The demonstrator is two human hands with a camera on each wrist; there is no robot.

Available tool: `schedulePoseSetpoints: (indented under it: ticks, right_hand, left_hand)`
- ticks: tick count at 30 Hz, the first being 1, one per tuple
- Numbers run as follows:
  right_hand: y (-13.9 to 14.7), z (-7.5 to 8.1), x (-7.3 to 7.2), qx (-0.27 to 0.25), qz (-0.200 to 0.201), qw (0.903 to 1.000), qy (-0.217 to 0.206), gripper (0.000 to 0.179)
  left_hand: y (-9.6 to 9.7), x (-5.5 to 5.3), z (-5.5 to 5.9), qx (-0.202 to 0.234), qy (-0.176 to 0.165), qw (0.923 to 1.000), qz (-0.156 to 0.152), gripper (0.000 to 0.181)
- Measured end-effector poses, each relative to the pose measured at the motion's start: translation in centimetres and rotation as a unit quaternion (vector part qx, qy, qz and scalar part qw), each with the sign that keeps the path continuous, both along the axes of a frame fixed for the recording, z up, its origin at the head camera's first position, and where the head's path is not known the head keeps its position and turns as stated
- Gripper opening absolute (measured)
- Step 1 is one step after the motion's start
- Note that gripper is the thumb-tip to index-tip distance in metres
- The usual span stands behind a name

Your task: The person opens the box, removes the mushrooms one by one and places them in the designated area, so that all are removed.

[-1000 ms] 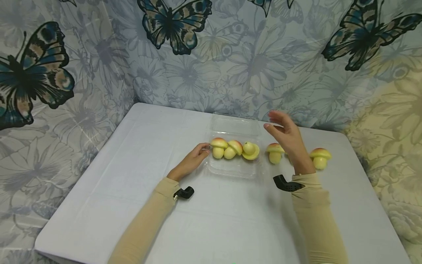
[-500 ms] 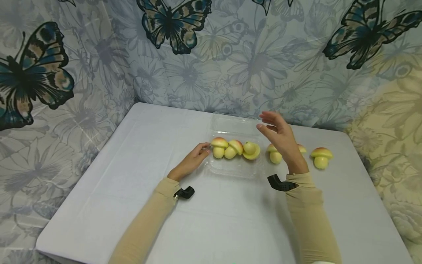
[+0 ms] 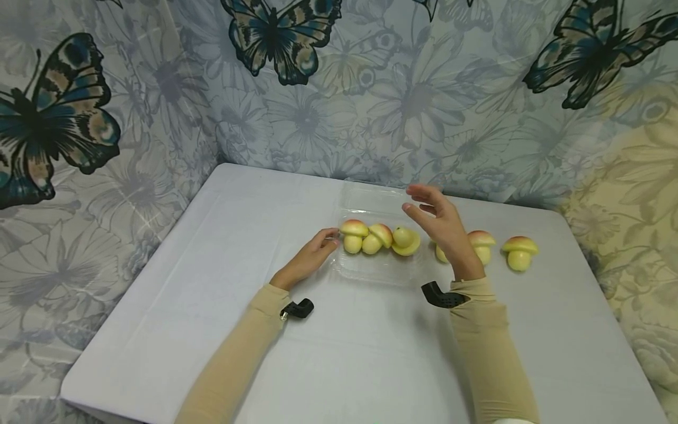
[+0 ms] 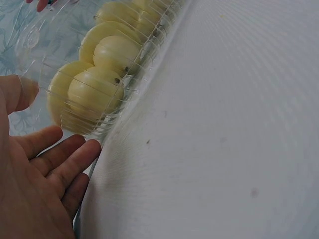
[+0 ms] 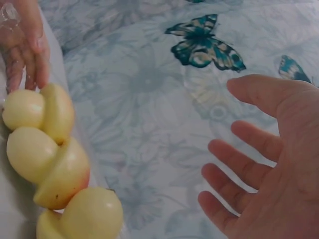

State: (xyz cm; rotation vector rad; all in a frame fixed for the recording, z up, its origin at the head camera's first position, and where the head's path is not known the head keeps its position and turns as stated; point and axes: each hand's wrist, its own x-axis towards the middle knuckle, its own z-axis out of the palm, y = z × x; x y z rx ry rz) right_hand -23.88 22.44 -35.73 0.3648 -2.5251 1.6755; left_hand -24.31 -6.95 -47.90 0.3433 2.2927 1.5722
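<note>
A clear plastic clamshell box (image 3: 378,272) lies with its lid (image 3: 371,200) folded back. Inside it three yellow mushroom-shaped pieces with reddish caps sit in a row: a left one (image 3: 353,237), a middle one (image 3: 377,239) and one on its cap (image 3: 406,242). My left hand (image 3: 307,259) is at the box's left side, its extended fingertips (image 4: 82,152) right at the ribbed wall and its thumb beside the plastic. My right hand (image 3: 442,227) hovers near the box's right side, fingers spread and relaxed, nothing in them; the right wrist view shows the bare palm (image 5: 299,169).
Right of the box, several more mushroom-shaped pieces stand on the white table (image 3: 296,365): one at the far right (image 3: 520,253), one beside it (image 3: 481,246), and one partly hidden (image 3: 441,254) behind my right hand. Butterfly-patterned cloth (image 3: 318,129) rises behind the table.
My right hand has drifted left and slightly down toward the box, uncovering the pieces on the right. The left hand stays at the box's side; the pieces keep their places.
</note>
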Motion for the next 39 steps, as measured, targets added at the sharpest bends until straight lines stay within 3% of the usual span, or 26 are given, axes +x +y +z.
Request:
schedulePoseSetpoints:
  ticks: [39]
  right_hand:
    - [-1.5, -2.9, -1.1, 0.046, 0.037, 0.9982, -0.009, 0.055]
  left_hand:
    - [-0.1, -0.1, -0.1, -0.001, 0.007, 1.0000, -0.004, 0.053]
